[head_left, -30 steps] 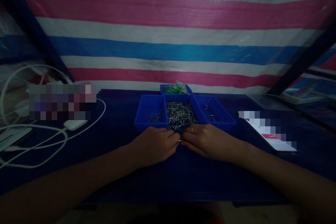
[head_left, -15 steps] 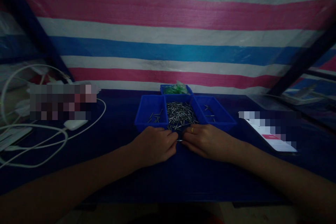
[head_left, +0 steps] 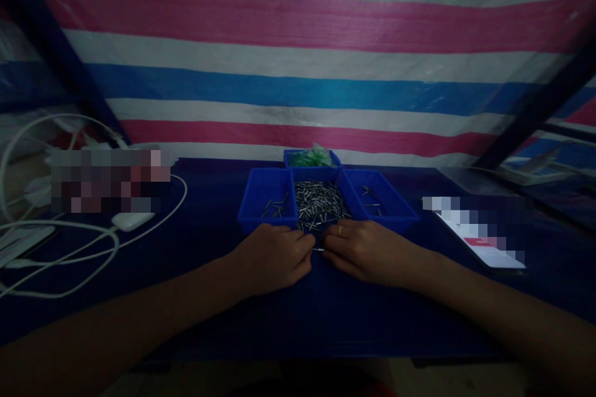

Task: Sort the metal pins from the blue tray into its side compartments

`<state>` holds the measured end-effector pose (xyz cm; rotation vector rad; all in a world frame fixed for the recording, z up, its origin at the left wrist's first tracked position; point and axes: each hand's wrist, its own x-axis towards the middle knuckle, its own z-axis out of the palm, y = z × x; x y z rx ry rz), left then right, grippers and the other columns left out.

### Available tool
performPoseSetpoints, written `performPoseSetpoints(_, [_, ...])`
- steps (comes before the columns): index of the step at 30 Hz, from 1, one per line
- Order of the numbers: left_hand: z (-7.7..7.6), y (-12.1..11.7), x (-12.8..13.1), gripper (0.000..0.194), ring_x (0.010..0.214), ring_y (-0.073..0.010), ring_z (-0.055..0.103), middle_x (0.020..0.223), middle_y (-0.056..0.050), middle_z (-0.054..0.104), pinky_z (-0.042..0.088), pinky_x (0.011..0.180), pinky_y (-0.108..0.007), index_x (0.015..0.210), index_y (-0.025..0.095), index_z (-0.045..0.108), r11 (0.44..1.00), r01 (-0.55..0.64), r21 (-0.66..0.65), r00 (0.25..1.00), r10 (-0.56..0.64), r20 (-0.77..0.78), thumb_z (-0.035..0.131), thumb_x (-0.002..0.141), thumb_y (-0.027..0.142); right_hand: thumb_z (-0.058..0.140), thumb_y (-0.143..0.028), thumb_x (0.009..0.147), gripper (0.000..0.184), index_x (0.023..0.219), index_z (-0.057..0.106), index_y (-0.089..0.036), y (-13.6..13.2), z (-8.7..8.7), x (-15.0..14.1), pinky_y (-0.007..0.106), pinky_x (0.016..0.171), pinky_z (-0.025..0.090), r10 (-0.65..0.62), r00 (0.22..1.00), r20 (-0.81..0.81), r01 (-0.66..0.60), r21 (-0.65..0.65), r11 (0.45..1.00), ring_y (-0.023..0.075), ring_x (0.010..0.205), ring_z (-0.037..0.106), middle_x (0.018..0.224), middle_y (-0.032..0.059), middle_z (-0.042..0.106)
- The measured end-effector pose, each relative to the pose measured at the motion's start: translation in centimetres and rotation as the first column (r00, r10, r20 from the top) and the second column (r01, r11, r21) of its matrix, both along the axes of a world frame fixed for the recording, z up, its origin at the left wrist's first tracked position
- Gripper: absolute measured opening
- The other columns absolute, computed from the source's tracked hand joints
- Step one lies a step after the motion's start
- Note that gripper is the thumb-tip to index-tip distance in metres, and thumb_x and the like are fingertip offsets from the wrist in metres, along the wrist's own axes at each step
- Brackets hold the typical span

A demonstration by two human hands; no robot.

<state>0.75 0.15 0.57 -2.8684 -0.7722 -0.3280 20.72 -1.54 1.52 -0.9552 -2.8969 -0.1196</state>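
Between my two hands, just in front of the bins, a thin metal pin [head_left: 318, 250] spans the gap. Its left end is pinched by my left hand [head_left: 280, 257] and its right end by my right hand [head_left: 365, 249], which wears a ring. My fingers hide most of the pin. Many similar metal pins [head_left: 321, 198] are heaped in the middle blue bin [head_left: 341, 181]. A few more lie in the left blue bin [head_left: 268, 180] and a few in the right blue bin [head_left: 395, 198].
Behind the middle bin stands another blue bin with green plastic bags [head_left: 313, 157]. A lit phone [head_left: 498, 254] lies at the right of the blue table [head_left: 326, 329]. White cables [head_left: 116, 248] and a white adapter [head_left: 133, 219] sit at the left. A striped sheet [head_left: 298, 62] hangs behind.
Almost nothing differs. Both hands keep the same pinch on the pin, and the whole view has shifted very slightly.
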Motion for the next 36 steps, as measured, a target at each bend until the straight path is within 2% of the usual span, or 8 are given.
performPoseSetpoints(23, [0.07,-0.02,-0.01,0.013,0.059,-0.0139,0.056,0.066,0.001,0.058,0.042,0.052,-0.024,0.074,0.016,0.049,1.0,-0.004,-0.01,1.0,0.004,-0.012,0.04,0.083,0.021,0.041,-0.022,0.085,0.016,0.079,0.053,-0.015,-0.15,0.27,-0.11,0.028,0.069,0.04,0.006,1.0,0.009,-0.006,0.013,1.0,0.0141,0.072,0.05,0.077,0.0042,0.054])
performPoseSetpoints(36, [0.03,-0.03,-0.07,0.012,0.059,-0.0145,0.056,0.067,0.002,0.058,0.04,0.05,-0.024,0.076,0.017,0.049,1.0,-0.019,0.005,0.999,0.019,-0.034,0.041,0.084,0.022,0.042,-0.022,0.084,0.013,0.08,0.052,-0.014,0.01,0.68,0.14,0.027,0.069,0.041,-0.015,1.0,0.013,0.016,-0.085,0.996,0.0138,0.073,0.05,0.078,0.0044,0.053])
